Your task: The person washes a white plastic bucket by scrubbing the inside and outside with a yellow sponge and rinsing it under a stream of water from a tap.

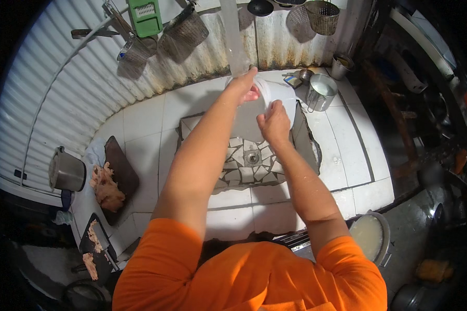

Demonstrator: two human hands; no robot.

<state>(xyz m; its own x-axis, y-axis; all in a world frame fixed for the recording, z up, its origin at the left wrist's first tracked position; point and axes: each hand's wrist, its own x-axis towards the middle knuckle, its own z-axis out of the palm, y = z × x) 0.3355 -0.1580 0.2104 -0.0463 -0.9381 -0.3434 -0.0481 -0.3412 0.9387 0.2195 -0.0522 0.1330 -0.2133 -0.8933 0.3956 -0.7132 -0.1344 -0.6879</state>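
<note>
A white plastic bucket is tilted on its side over the far part of a tiled sink basin, its mouth turned to the left. My left hand is at the bucket's rim, just below a pale vertical pipe; its curled fingertips show by the mouth, but its grip is partly hidden. My right hand is closed against the near side of the bucket. Below the mouth a greyish, translucent patch, perhaps pouring water, reaches the basin. A drain sits among broken-tile pieces on the basin floor.
A metal pitcher stands right of the basin. To the left, raw meat lies on a dark board near a metal pot. Strainers and a green grater hang on the corrugated wall. A pot of cloudy liquid stands lower right.
</note>
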